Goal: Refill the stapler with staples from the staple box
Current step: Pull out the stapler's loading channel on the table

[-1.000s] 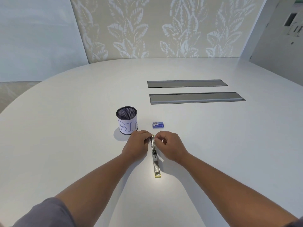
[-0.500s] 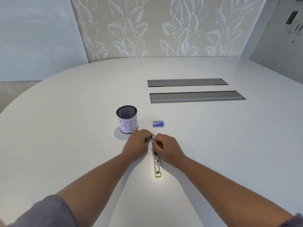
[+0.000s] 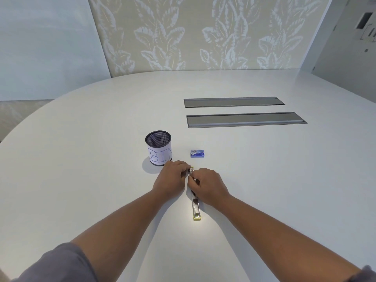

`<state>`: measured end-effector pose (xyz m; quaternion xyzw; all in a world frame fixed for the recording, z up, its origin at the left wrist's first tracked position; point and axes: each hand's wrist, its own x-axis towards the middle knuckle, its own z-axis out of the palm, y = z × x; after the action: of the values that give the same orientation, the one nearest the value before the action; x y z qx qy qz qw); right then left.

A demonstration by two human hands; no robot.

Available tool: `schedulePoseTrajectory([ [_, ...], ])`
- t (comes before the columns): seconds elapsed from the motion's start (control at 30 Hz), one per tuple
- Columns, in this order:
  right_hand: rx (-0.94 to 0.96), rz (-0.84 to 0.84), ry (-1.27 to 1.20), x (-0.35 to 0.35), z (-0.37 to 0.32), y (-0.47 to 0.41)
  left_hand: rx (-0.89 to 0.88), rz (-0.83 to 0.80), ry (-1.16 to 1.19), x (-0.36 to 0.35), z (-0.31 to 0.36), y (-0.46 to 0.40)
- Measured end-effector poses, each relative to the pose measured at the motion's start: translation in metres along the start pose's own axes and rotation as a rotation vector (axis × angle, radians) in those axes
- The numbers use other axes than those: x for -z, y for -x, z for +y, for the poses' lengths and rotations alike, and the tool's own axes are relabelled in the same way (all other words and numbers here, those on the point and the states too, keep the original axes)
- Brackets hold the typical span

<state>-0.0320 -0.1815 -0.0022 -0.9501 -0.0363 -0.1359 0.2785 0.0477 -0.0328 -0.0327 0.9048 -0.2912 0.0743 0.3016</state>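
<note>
A slim metal stapler (image 3: 195, 206) lies flat and opened out on the white table (image 3: 81, 180), running from near me toward the far side, with a yellow tip at each end. My left hand (image 3: 169, 180) grips its far end from the left with curled fingers. My right hand (image 3: 209, 187) lies over the middle part from the right, fingers curled down onto the stapler's channel; what its fingertips pinch is hidden. A small blue staple box (image 3: 197, 153) sits closed on the table just beyond both hands.
A black mesh cup (image 3: 158, 148) with a paper label reading "BIN" stands left of the staple box, close to my left hand. Two long grey cable hatches (image 3: 244, 120) are set into the table farther back. A leaf-patterned wall rises behind.
My right hand has slid a little toward me along the stapler and now covers more of its middle. My left hand and the staple box have stayed put.
</note>
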Motion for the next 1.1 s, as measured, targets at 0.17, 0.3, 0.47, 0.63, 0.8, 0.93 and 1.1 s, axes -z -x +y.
schedulePoseTrajectory([
  [0.17,0.033,0.039,0.016,0.0,-0.004,0.005,0.008,-0.001,0.0,-0.001,0.0,0.001],
  [0.3,-0.008,0.047,0.0,-0.001,-0.003,0.006,0.007,0.009,0.007,0.0,-0.001,0.0],
  [0.47,-0.07,0.022,-0.052,0.0,0.001,0.002,-0.001,-0.001,0.019,-0.001,0.0,-0.001],
  [0.63,-0.105,0.035,-0.111,0.001,0.001,0.0,0.005,0.01,0.019,-0.001,-0.001,-0.001],
  [0.8,-0.105,0.025,-0.101,-0.001,0.0,0.002,0.01,0.011,0.021,0.0,0.0,0.0],
  [0.93,-0.133,-0.047,-0.057,0.001,-0.007,0.0,0.018,-0.019,0.026,0.002,0.001,0.0],
  [1.1,-0.233,-0.19,0.107,0.004,-0.01,0.003,0.003,-0.02,0.034,0.003,0.002,-0.001],
])
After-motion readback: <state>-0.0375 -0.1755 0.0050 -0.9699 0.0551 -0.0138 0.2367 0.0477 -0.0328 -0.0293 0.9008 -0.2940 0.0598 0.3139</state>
